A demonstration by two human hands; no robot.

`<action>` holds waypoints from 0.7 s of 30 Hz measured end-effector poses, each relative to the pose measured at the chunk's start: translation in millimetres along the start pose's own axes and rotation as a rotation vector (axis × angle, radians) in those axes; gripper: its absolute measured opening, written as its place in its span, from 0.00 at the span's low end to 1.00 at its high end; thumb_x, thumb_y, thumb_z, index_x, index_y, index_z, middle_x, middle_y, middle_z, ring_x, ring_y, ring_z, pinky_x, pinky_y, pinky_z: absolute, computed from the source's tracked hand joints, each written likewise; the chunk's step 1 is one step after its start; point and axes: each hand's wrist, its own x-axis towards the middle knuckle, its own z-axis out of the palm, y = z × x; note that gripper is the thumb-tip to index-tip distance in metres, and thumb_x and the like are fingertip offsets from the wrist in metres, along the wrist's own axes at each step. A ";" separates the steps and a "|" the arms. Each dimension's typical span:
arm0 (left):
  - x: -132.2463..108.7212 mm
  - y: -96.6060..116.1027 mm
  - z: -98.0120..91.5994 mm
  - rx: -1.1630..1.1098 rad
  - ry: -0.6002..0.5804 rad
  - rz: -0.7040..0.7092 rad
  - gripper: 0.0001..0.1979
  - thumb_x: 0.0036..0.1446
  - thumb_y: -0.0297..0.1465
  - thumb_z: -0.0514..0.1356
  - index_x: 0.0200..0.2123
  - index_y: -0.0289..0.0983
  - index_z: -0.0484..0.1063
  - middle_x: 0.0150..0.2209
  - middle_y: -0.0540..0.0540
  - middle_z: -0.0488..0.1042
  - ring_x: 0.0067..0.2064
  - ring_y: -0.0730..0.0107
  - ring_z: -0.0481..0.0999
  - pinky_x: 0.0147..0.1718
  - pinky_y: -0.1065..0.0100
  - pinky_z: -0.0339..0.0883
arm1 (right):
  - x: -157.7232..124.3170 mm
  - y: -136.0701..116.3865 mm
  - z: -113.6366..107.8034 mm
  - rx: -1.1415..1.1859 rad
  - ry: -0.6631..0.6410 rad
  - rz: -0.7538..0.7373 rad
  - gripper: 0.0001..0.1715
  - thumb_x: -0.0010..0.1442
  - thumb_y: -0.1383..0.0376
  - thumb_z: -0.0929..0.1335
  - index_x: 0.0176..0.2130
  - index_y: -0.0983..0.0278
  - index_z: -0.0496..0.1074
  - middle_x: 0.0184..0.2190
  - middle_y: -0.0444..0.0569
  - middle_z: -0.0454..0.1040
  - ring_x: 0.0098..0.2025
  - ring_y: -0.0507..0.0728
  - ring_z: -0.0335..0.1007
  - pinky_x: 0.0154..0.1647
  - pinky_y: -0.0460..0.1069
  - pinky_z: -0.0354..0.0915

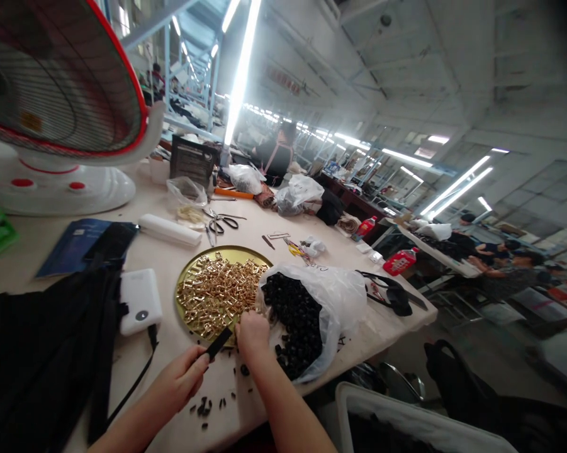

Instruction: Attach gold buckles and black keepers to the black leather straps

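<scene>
My left hand (189, 372) is closed on a flat black strap (219, 343), which slants up and to the right from the fingers. My right hand (253, 333) is curled just past the strap's far end, at the near right rim of a round gold tray (183, 314). What its fingers hold, if anything, is hidden. Many small gold metal buckles (217, 286) lie heaped on the tray. Right of my right hand, a white plastic bag (333, 296) lies open with small black pieces (295, 314) spilling from its mouth.
A white fan (70, 189) with a red rim stands at the back left. Nearby are a white power bank (141, 302) with a cable, black fabric (42, 352), scissors (221, 221) and a red bottle (400, 261). A white bin (415, 415) sits below the table's right edge.
</scene>
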 end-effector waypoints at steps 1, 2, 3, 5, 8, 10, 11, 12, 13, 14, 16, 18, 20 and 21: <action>-1.1 -0.4 -0.4 -0.008 0.002 -0.011 0.16 0.50 0.46 0.48 0.28 0.39 0.61 0.11 0.63 0.51 0.13 0.79 0.48 0.13 0.76 0.42 | 4.5 -1.0 3.3 -0.006 -0.001 0.013 0.05 0.49 0.72 0.66 0.29 0.71 0.72 0.32 0.62 0.74 0.38 0.63 0.70 0.37 0.54 0.61; -1.6 -0.7 -1.1 -0.012 0.009 -0.022 0.17 0.50 0.46 0.48 0.29 0.39 0.61 0.11 0.63 0.51 0.13 0.80 0.47 0.13 0.76 0.40 | 7.2 -1.5 5.8 -0.006 -0.002 0.024 0.05 0.49 0.73 0.66 0.28 0.71 0.72 0.31 0.63 0.74 0.37 0.64 0.70 0.36 0.54 0.61; -1.5 -1.0 -2.2 -0.012 0.018 -0.030 0.17 0.49 0.47 0.49 0.30 0.38 0.62 0.11 0.63 0.51 0.12 0.80 0.47 0.12 0.76 0.40 | 8.2 -1.5 6.8 0.004 -0.004 0.028 0.05 0.48 0.74 0.65 0.27 0.71 0.72 0.31 0.63 0.74 0.36 0.63 0.70 0.35 0.53 0.61; 1.0 -1.3 -5.7 0.000 0.059 -0.013 0.18 0.48 0.46 0.51 0.32 0.38 0.64 0.12 0.61 0.56 0.13 0.78 0.52 0.12 0.76 0.45 | 5.7 -0.2 4.3 0.054 -0.008 0.025 0.05 0.48 0.73 0.65 0.26 0.70 0.72 0.30 0.60 0.74 0.36 0.61 0.70 0.35 0.52 0.60; 8.5 0.7 -10.6 0.035 0.163 0.099 0.19 0.45 0.45 0.56 0.35 0.37 0.67 0.21 0.54 0.69 0.22 0.71 0.67 0.18 0.73 0.58 | -7.1 1.4 -7.1 0.205 -0.046 0.008 0.06 0.51 0.68 0.65 0.27 0.67 0.71 0.27 0.51 0.74 0.31 0.55 0.68 0.31 0.47 0.60; 13.0 5.0 -10.1 0.041 0.195 0.134 0.19 0.44 0.44 0.58 0.36 0.37 0.68 0.25 0.52 0.71 0.25 0.70 0.69 0.21 0.73 0.60 | -20.2 0.1 -14.4 0.313 -0.097 -0.001 0.08 0.52 0.65 0.64 0.28 0.66 0.70 0.23 0.46 0.71 0.26 0.52 0.65 0.26 0.44 0.59; 14.4 8.1 -8.3 0.028 0.186 0.113 0.19 0.43 0.45 0.58 0.35 0.37 0.68 0.22 0.53 0.69 0.23 0.71 0.67 0.20 0.73 0.58 | -27.4 -1.3 -16.9 0.380 -0.127 -0.003 0.09 0.53 0.63 0.63 0.29 0.66 0.69 0.21 0.43 0.70 0.24 0.50 0.63 0.24 0.43 0.58; 15.2 11.5 -5.5 0.004 0.163 0.073 0.20 0.43 0.46 0.58 0.34 0.37 0.68 0.18 0.56 0.66 0.20 0.73 0.64 0.17 0.74 0.55 | -34.7 -3.1 -18.6 0.487 -0.163 0.008 0.10 0.54 0.62 0.63 0.28 0.66 0.69 0.19 0.42 0.68 0.22 0.49 0.61 0.23 0.43 0.57; 15.5 15.0 -2.1 -0.035 0.136 0.028 0.20 0.43 0.47 0.57 0.33 0.37 0.67 0.15 0.58 0.61 0.17 0.76 0.59 0.15 0.75 0.50 | -41.8 -5.1 -19.5 0.638 -0.207 0.033 0.10 0.54 0.61 0.63 0.27 0.65 0.68 0.18 0.40 0.65 0.20 0.48 0.58 0.22 0.42 0.56; 15.3 18.3 1.6 -0.082 0.108 -0.015 0.21 0.43 0.49 0.56 0.32 0.38 0.66 0.13 0.61 0.56 0.15 0.78 0.54 0.13 0.76 0.46 | -48.4 -7.2 -19.7 0.828 -0.256 0.069 0.10 0.53 0.61 0.64 0.26 0.65 0.66 0.17 0.39 0.63 0.19 0.47 0.56 0.22 0.42 0.54; 14.4 23.0 8.1 -0.175 0.062 -0.060 0.21 0.42 0.49 0.56 0.30 0.38 0.64 0.12 0.63 0.51 0.14 0.81 0.49 0.13 0.77 0.41 | -59.1 -11.4 -18.8 1.228 -0.356 0.155 0.10 0.50 0.61 0.66 0.23 0.65 0.64 0.15 0.38 0.60 0.18 0.46 0.52 0.22 0.43 0.52; 13.5 24.4 11.5 -0.234 0.026 -0.068 0.22 0.41 0.50 0.58 0.30 0.38 0.63 0.12 0.64 0.51 0.14 0.82 0.48 0.13 0.78 0.40 | -66.6 -15.2 -17.6 1.469 -0.413 0.199 0.11 0.48 0.61 0.68 0.22 0.65 0.64 0.15 0.38 0.60 0.18 0.46 0.50 0.22 0.43 0.51; 13.3 23.1 11.7 -0.253 -0.010 -0.075 0.22 0.39 0.50 0.59 0.29 0.38 0.63 0.12 0.64 0.52 0.14 0.83 0.48 0.13 0.78 0.40 | -71.4 -18.4 -17.0 1.527 -0.409 0.188 0.12 0.49 0.61 0.68 0.22 0.65 0.64 0.15 0.38 0.61 0.18 0.46 0.50 0.23 0.43 0.50; 13.2 22.0 11.1 -0.253 -0.018 -0.076 0.22 0.39 0.50 0.59 0.28 0.38 0.62 0.12 0.64 0.52 0.14 0.83 0.48 0.12 0.78 0.40 | -73.1 -19.6 -16.9 1.512 -0.391 0.175 0.12 0.49 0.61 0.69 0.22 0.65 0.64 0.15 0.38 0.61 0.18 0.46 0.50 0.23 0.43 0.50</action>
